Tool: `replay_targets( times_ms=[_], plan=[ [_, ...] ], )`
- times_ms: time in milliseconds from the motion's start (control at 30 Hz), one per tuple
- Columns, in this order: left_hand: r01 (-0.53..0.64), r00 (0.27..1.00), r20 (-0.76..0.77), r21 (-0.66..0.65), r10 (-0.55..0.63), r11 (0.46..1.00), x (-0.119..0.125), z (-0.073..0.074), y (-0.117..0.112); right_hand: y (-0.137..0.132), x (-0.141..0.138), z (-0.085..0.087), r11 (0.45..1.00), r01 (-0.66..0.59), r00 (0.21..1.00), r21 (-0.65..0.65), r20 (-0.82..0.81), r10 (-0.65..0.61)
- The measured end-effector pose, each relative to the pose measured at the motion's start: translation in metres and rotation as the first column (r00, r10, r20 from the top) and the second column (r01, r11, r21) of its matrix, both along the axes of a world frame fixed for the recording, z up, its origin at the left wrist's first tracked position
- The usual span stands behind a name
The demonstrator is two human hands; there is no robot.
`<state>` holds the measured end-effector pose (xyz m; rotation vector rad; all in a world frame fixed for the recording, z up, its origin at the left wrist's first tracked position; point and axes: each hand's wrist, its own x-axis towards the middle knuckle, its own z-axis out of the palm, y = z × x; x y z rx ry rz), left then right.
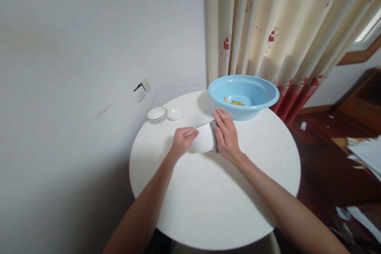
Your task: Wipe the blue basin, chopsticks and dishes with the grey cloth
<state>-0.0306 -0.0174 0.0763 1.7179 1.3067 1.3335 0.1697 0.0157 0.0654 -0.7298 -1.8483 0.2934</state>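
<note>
My left hand (183, 141) grips the rim of a white ribbed bowl (203, 139), thumb on the outer wall. The bowl is tilted on its side above the table, its base turned toward the right. My right hand (226, 135) presses a grey cloth (213, 131) against the base end, its fingers stretched along the cloth and its thumb at the near side. Part of the cloth is hidden under the palm. The inside of the bowl faces away from view.
The round white table (208, 206) stands by a wall. At its back left are a bowl with blue marks (157, 116) and a small white dish (175, 114). A light blue basin (247, 112) sits at the back right, holding a yellow item, beside the curtain (268, 27).
</note>
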Motion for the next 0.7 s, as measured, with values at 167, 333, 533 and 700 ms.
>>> replay_targets(
  times_ms=[167, 333, 533, 700],
  plan=[
    [-0.010, 1.000, -0.004, -0.014, 0.010, 1.000, -0.001, -0.003, 0.003, 0.013, 0.004, -0.007, 0.996, -0.062, 0.988, -0.070, -0.145, 0.051],
    [-0.018, 0.999, 0.029, -0.004, 0.018, 1.000, -0.006, -0.009, 0.009, 0.037, 0.006, -0.027, 0.943, -0.186, 0.902, -0.276, -0.429, 0.052],
    [-0.023, 1.000, -0.005, 0.047, 0.024, 0.999, -0.002, -0.001, 0.006, 0.043, 0.003, -0.033, 0.906, -0.246, 0.851, -0.345, -0.523, 0.032],
    [-0.016, 0.990, -0.138, 0.120, 0.032, 0.993, 0.005, 0.016, -0.008, 0.039, 0.000, -0.031, 0.918, -0.223, 0.869, -0.329, -0.493, 0.035]
  ],
)
